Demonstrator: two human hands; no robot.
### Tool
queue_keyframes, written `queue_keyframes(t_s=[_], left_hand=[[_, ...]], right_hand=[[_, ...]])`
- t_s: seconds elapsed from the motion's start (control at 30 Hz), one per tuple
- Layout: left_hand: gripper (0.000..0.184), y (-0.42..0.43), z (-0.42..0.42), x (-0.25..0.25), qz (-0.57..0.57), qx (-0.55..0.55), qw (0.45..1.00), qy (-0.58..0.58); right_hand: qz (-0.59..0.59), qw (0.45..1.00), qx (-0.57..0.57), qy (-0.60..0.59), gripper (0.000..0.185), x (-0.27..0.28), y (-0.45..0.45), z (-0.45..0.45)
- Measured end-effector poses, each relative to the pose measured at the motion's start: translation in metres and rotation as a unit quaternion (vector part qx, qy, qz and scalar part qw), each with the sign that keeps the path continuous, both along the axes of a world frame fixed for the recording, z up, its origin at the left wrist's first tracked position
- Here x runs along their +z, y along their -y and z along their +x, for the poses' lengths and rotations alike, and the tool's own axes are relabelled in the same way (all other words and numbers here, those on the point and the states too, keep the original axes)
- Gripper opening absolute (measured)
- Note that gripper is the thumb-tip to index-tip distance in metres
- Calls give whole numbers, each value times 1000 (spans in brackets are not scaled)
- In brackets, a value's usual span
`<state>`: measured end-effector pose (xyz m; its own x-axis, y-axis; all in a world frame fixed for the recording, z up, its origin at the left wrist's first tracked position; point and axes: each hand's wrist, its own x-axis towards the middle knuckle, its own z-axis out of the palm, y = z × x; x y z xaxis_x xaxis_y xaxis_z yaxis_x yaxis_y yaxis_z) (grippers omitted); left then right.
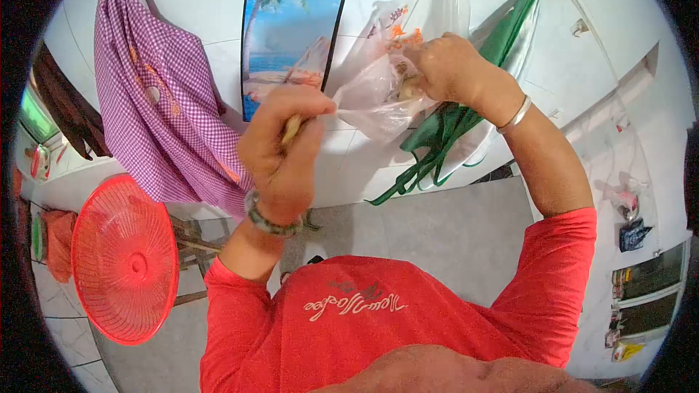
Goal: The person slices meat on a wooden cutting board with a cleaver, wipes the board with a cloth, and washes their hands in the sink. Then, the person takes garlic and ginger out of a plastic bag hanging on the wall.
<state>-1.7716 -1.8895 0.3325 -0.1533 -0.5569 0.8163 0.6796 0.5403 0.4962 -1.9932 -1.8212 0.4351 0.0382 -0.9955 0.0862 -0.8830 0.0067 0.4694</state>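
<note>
A thin see-through plastic bag [382,113] with orange print hangs against the white wall. My left hand [280,149] is closed, pinching the bag's edge between thumb and forefinger and pulling it to the left. A small yellowish piece [291,129], its kind unclear, shows among the curled fingers of that hand. My right hand [453,69] is closed at the mouth of the bag, its fingertips partly hidden. Beside those fingers, pale brownish lumps [409,89] show through the plastic; I cannot tell what they are.
A purple checked cloth [156,94] hangs at left, above a red plastic basket [125,262]. Behind the bag are a beach picture [295,29] and a green apron-like cloth [502,36] on a hook. Small bags [633,235] hang on the right wall.
</note>
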Motion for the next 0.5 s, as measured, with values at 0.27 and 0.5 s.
queue_keyframes(t_s=[0.27, 0.5], left_hand=[[25, 15, -63, 23, -226, 66, 960, 153], [25, 31, -65, 18, -404, 35, 792, 456]], right_hand=[[9, 992, 75, -101, 21, -11, -37, 10], [10, 997, 44, -62, 21, -14, -55, 2]])
